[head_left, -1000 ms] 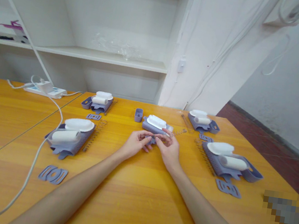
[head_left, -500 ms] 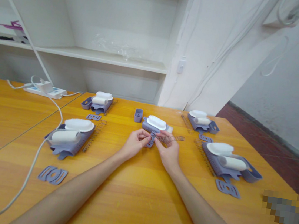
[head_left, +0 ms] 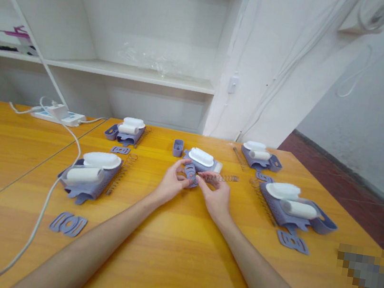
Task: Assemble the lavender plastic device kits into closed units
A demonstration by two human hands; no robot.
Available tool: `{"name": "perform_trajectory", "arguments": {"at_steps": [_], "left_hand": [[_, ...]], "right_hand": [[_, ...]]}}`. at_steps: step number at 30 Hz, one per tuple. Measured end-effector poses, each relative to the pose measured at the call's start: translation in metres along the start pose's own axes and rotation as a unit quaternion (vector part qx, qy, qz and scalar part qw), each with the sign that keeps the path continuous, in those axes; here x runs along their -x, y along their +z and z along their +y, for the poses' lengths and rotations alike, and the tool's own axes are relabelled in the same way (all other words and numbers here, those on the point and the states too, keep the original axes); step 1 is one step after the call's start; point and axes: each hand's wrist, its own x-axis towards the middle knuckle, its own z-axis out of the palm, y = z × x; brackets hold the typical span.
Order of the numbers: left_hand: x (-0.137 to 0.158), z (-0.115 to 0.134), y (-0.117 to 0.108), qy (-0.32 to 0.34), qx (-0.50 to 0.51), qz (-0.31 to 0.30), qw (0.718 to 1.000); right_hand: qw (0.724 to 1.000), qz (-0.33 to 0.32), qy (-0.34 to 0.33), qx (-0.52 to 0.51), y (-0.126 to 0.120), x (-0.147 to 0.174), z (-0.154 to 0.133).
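Note:
Between finger and thumb, my left hand [head_left: 173,180] grips a flat purple-grey plate with slots [head_left: 190,173]. My right hand [head_left: 216,193] pinches a thin coil spring [head_left: 225,179], whose free end sticks out to the right. The spring's left end meets the plate near my right fingertips; whether it is hooked on, I cannot tell. Just beyond the hands lies a purple-grey perforated holder with a white oval lid-like part [head_left: 201,157] on top. A small purple-grey cup [head_left: 177,148] stands to its left.
Similar sets sit around: front left [head_left: 91,177], front right [head_left: 287,206], back left [head_left: 130,132] and back right [head_left: 255,155], with springs and slotted plates beside them. A white cable [head_left: 48,190] crosses the table's left side from near a power strip [head_left: 59,115].
The slotted plate has turned in my left hand, and its face now shows more towards me. My right hand stays nearly in place with the spring.

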Motion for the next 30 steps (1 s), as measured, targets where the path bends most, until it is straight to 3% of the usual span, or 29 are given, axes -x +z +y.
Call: {"name": "perform_trajectory", "arguments": {"at_steps": [9,30], "left_hand": [[0.0021,0.0048,0.0032,-0.040,0.026,-0.015,0.999],[0.0037,0.0044,0.0022,-0.035,-0.001,-0.047,0.998]], "right_hand": [[0.999,0.017,0.025,-0.012,0.0008,-0.0013,0.0018],[0.999,0.024,0.041,-0.018,0.0015,-0.0017,0.0069]]}}
